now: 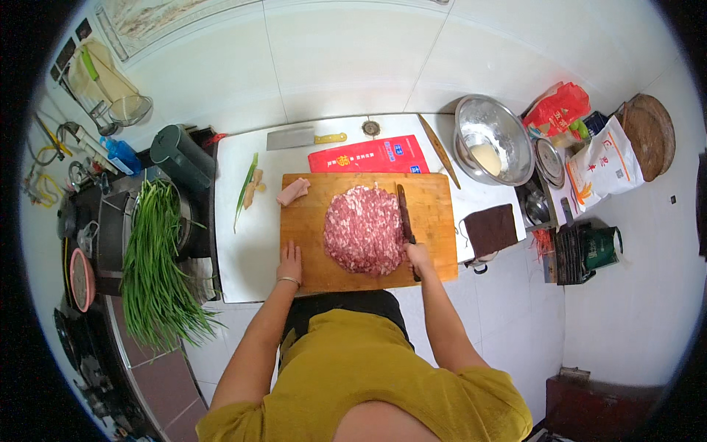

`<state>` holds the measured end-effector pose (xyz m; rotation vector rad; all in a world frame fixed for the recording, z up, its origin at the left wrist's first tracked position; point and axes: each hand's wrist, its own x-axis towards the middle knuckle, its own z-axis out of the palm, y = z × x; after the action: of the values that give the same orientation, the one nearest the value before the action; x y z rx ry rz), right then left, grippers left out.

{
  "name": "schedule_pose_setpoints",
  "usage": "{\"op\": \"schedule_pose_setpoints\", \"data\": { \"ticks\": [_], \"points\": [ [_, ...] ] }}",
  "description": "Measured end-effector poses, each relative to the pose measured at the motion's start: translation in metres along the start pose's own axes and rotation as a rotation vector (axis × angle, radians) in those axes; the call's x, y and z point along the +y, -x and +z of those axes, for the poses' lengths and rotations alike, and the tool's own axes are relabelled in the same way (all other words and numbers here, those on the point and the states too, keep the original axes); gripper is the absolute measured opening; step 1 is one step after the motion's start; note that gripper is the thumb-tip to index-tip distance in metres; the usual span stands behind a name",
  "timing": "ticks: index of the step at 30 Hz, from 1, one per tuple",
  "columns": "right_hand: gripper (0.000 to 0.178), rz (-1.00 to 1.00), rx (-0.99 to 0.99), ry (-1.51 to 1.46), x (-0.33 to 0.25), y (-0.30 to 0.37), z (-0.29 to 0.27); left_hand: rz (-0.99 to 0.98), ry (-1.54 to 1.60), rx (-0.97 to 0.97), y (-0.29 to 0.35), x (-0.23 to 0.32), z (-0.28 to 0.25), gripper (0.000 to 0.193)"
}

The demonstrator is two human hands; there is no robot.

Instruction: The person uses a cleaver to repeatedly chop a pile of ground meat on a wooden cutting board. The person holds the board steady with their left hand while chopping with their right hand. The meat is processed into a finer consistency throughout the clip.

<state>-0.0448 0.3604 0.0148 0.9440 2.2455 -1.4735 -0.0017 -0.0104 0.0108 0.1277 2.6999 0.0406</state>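
The right grip (417,258) clasps a knife (404,212) beside the minced meat (364,230); the left grip (289,263) lies open, farther off

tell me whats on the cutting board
Minced meat, a pink chunk and the left hand rest on the cutting board; the right hand holds a knife over it. What's under the meat is hidden.

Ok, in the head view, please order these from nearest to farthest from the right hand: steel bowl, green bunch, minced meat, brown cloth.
From the right hand:
1. Minced meat: just left, on the board.
2. Brown cloth: to the right.
3. Steel bowl: back right.
4. Green bunch: far left.
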Motion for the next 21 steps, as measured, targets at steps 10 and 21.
{"op": "schedule_pose_setpoints", "data": {
  "ticks": [10,21],
  "points": [
    [0.021,-0.044,0.011,0.222,0.033,-0.020,-0.007,0.007,0.025,-0.037,0.001,0.003,-0.006,0.102],
    [0.030,-0.043,0.026,0.178,0.039,-0.010,-0.003,0.011,-0.111,0.101,-0.010,-0.002,0.028,0.083]
  ]
}}
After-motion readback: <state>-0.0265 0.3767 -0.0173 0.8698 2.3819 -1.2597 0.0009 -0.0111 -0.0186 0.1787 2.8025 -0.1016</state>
